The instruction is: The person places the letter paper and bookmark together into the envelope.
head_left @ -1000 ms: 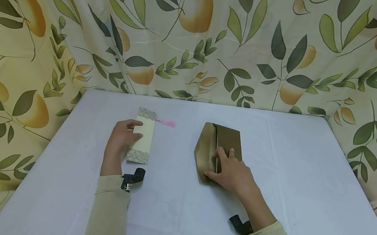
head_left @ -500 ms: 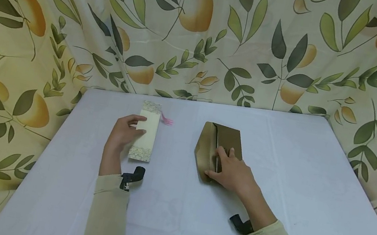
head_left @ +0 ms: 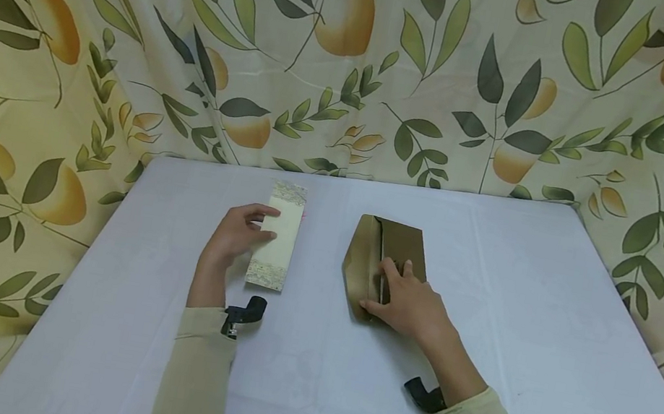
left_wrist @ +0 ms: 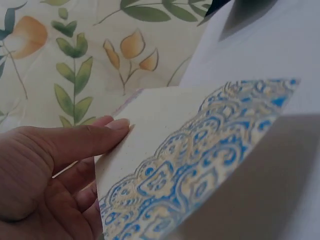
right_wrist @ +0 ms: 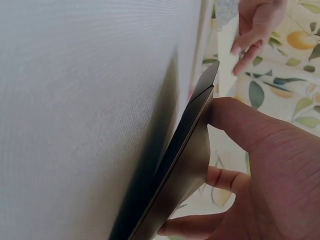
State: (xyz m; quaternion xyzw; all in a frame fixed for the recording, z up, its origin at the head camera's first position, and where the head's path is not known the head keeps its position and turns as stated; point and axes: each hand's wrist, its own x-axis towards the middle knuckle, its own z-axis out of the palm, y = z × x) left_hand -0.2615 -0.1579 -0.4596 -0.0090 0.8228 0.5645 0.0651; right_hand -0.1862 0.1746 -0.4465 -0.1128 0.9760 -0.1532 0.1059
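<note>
A pale cream bookmark [head_left: 278, 245] with patterned bands at both ends is pinched by its left edge in my left hand [head_left: 233, 233]. The left wrist view gives the thumb on its face, fingers behind, and a blue-and-beige lace print [left_wrist: 200, 155] on the near band. Only a trace of its pink tassel [head_left: 304, 215] shows past the right edge. To the right lies a bronze-gold envelope [head_left: 402, 237], its flap [head_left: 359, 266] spread out to the left. My right hand [head_left: 414, 305] grips the envelope near its opening; in the right wrist view the envelope [right_wrist: 187, 160] appears edge-on, slightly gaping.
A white cloth covers the table [head_left: 301, 392]. A curtain [head_left: 428, 106] printed with fruit and leaves hangs behind and to the sides. Black camera mounts, the left one [head_left: 244, 313] and the right one [head_left: 425, 396], stick out at the wrists.
The left hand has moved right with the bookmark, bringing it closer to the envelope. The pink tassel has mostly gone out of sight. The right hand and envelope have stayed put.
</note>
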